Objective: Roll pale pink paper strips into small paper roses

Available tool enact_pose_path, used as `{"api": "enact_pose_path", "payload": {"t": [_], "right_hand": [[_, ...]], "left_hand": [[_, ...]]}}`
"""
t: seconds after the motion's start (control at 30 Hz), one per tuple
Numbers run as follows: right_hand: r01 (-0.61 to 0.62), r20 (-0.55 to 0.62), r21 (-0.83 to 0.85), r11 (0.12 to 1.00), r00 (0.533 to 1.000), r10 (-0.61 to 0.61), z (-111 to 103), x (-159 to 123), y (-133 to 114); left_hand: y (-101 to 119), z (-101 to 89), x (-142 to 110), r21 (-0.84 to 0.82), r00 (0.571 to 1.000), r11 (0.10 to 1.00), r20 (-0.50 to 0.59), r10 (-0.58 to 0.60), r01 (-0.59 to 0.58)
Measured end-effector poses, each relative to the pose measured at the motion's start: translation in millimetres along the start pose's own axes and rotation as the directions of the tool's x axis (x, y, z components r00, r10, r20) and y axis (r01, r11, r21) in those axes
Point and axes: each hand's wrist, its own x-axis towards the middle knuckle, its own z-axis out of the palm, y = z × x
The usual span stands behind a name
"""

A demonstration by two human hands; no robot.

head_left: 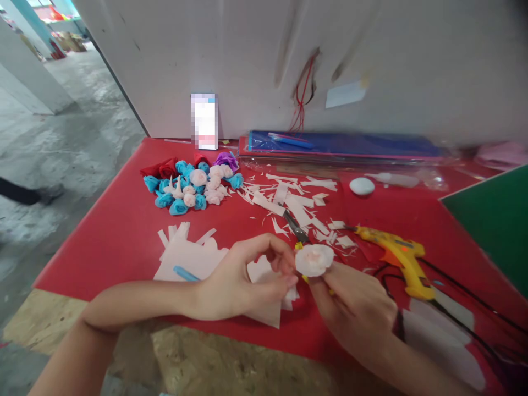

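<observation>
My right hand (357, 302) grips a white paper flower (314, 260) from below, its round petals facing up and a pinkish tint at its centre. Just left of the flower is my left hand (243, 280), thumb and fingertips drawn together; whatever they pinch, if anything, is too small to make out. Beneath that hand lie white paper sheets (177, 256) and a light blue pen (185, 273). Behind the flower, scissors (295, 223) with yellow handles rest among white paper scraps (303, 209), their handles partly hidden.
Blue, pink, red and purple paper flowers (179, 207) are heaped at the back left. A yellow glue gun (396, 253) with a black cord lies right. Behind are a lit phone (205, 124), a white oval object (362, 186) and plastic-wrapped blue sheets (350, 144), on a red tabletop (103, 231).
</observation>
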Motion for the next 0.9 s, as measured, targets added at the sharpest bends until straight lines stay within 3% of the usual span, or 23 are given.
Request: {"api": "enact_pose_path", "payload": {"t": [0.1, 0.23, 0.4, 0.9], "right_hand": [[0.074, -0.026, -0.001, 0.997, 0.997, -0.074, 2, -6, 1], [0.191, -0.063, -0.067, 0.979, 0.979, -0.195, 4, -13, 1], [0.227, -0.066, -0.176, 0.958, 0.968, -0.241, 3, -15, -2], [0.293, -0.001, -0.256, 0.921, 0.953, -0.303, 1, -13, -9]], "left_hand": [[-1, 4.1, 0, 0.133, 0.998, 0.989, 0.001, 0.059, -0.059], [-1, 5.0, -1, 0.324, 0.998, 0.945, -0.018, 0.054, -0.046], [-4, 2.9, 1, 0.534, 0.994, 0.84, 0.007, 0.111, -0.098], [-13, 2.3, 1, 0.702, 0.951, 0.658, 0.097, 0.292, -0.273]]}}
